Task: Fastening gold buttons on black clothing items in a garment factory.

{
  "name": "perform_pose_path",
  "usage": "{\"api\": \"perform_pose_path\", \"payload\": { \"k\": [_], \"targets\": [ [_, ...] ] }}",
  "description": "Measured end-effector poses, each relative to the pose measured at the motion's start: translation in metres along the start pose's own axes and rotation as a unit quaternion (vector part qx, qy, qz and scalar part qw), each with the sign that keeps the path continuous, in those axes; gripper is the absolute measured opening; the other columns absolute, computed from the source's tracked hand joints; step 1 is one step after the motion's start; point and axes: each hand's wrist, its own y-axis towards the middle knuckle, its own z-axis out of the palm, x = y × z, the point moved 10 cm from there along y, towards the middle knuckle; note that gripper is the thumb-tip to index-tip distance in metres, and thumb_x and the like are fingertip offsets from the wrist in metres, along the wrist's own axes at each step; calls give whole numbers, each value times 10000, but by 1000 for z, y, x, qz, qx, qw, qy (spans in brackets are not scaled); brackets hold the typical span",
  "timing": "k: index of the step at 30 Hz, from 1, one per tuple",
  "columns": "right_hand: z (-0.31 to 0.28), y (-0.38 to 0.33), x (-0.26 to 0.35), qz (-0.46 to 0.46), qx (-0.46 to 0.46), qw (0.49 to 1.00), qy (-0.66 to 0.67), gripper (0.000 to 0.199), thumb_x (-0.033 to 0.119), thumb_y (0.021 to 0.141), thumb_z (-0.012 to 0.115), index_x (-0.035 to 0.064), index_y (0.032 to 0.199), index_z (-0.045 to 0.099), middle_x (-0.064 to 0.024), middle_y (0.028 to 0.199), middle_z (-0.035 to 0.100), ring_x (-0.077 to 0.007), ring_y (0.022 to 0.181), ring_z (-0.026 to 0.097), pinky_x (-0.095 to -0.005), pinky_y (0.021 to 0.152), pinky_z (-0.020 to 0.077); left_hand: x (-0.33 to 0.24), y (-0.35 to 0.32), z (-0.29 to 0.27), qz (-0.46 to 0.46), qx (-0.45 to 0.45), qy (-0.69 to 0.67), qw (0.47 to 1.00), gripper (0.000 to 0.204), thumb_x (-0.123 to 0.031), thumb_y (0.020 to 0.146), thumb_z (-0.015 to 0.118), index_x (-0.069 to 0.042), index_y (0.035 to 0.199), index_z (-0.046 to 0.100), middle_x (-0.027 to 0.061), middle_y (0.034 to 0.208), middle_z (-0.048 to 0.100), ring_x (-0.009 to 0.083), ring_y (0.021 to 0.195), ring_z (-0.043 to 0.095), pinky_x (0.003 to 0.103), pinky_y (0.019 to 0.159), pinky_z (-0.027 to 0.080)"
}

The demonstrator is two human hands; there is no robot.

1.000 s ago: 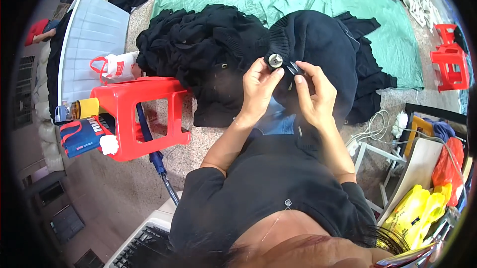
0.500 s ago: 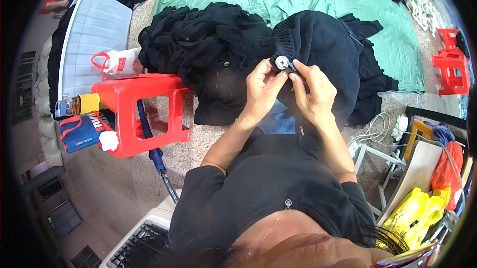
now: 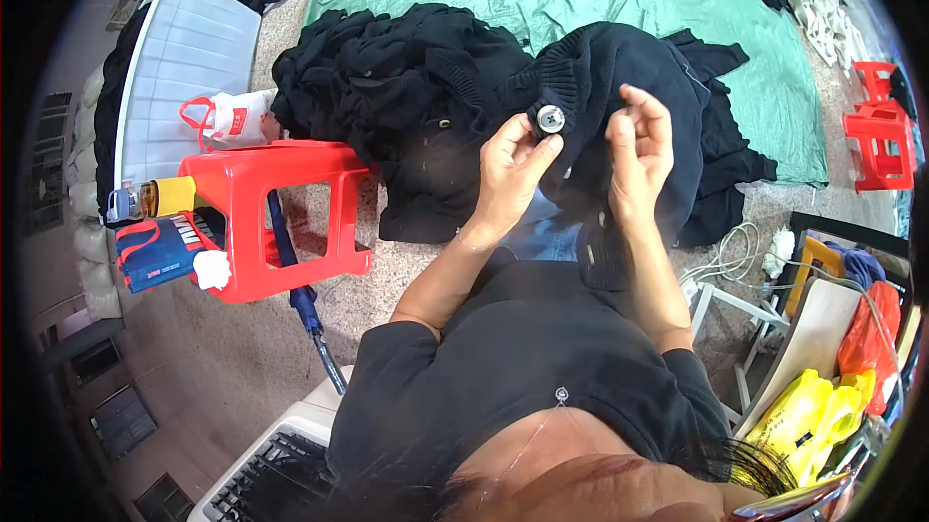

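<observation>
My left hand pinches the ribbed edge of a black knit garment between thumb and fingers. A round, pale metallic button sits on that edge, just beyond my fingertips. To its right, apart from the button, I hold my right hand raised with the fingers curled toward the thumb. Whatever may be between those fingers is too small to make out. The rest of the garment spreads over my lap and beyond, bunched and dark.
A heap of black knitwear lies left of the garment, by a green sheet. At left stand a red stool and a pale plastic bin. Bags, including a yellow one, and a white cable are at right.
My right hand has drawn away from the button to the right, its fingers now raised and curled. My left hand keeps its pinch at the button's edge, almost unmoved.
</observation>
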Motion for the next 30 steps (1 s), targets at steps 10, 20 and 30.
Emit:
{"api": "perform_pose_path", "payload": {
  "k": [10, 20, 30],
  "targets": [
    [58, -5, 65, -218, 214, 922, -239, 356, -31, 716, 742, 48, 1062, 716, -76, 877, 653, -158, 718, 659, -254, 594, 518, -52, -11, 19, 18, 102, 66, 992, 110, -68, 982, 581, 19, 1049, 576, -33, 924, 576, 10, 825, 489, 166, 701, 404],
    [23, -1, -21, 114, 169, 976, -76, 77, 76, 890, 723, 4, 873, 700, 61, 759, 592, -3, 684, 465, -173, 608, 383, -25, 0, 4, 68, 29, 135, 988, 235, -25, 908, 656, 16, 1138, 626, -17, 860, 596, 23, 757, 509, 182, 663, 423],
    [-1, -3, 4, -30, 118, 964, -235, 172, 115, 970, 582, 15, 1102, 627, -40, 863, 648, -96, 746, 586, -244, 697, 477, 27, -2, -10, -66, 18, -17, 998, 198, -53, 971, 577, 39, 1133, 647, 67, 1042, 682, 106, 921, 635, 237, 856, 500]
  ]
}}
